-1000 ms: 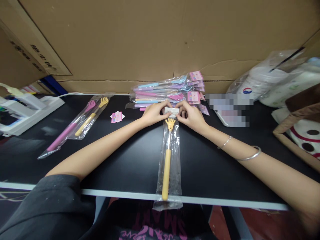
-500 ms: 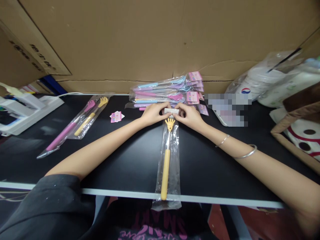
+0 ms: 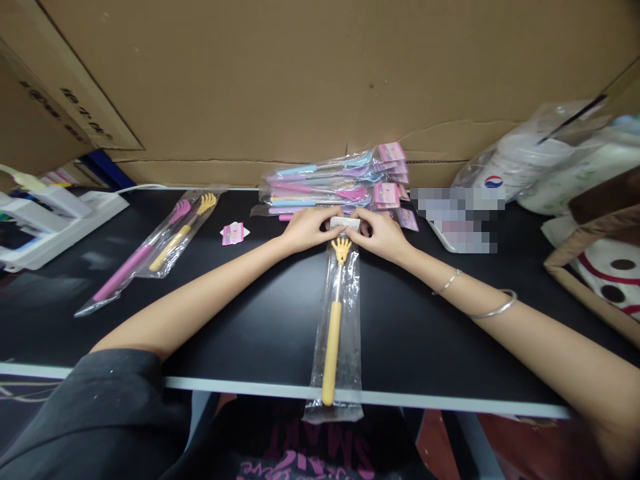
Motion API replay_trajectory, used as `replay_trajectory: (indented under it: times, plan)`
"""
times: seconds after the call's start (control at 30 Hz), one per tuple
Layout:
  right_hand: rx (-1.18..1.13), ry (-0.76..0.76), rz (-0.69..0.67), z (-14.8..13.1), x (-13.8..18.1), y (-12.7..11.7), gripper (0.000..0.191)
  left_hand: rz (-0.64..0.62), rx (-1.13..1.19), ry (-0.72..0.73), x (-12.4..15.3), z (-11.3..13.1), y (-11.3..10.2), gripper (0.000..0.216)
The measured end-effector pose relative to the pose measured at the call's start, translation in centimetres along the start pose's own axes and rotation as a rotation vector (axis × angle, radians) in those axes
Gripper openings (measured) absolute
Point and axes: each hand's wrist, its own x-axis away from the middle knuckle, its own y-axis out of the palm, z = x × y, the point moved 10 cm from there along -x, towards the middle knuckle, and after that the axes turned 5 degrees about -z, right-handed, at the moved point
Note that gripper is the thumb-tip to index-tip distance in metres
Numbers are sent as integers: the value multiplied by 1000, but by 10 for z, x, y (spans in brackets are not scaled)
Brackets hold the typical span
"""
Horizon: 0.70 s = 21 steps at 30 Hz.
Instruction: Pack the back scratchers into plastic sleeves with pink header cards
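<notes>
Between the fingertips of my left hand [image 3: 311, 228] and my right hand [image 3: 381, 235] is a small white-backed card label [image 3: 345, 222], pinched from both sides. It sits at the top end of a clear plastic bag [image 3: 352, 347]. Inside that bag lies a yellow back scratcher [image 3: 332, 347], its hand-shaped head just below the card and its handle toward me. The bag's lower end hangs past the front edge of the table. A loose pink card label [image 3: 233, 233] lies on the black tabletop [image 3: 260, 313], left of my left hand.
Several bagged back scratchers with pink labels [image 3: 320, 180] are piled behind my hands. At left lie a bagged pink scratcher [image 3: 123, 273] and a bagged yellow one [image 3: 173, 247], near a white power strip [image 3: 65, 230]. A phone [image 3: 445, 233], bagged cup [image 3: 520, 163] and brown-handled bag [image 3: 610, 260] stand right.
Both hands keep their pinch on the card label in almost the same place. The yellow back scratcher sits very slightly lower in view; the rest looks unchanged.
</notes>
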Motion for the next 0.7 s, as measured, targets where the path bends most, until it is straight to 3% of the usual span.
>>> replay_trajectory:
  times: [0.7]
  plan:
    - [34, -6, -23, 0, 1, 1, 15, -12, -13, -5, 1, 1, 0, 22]
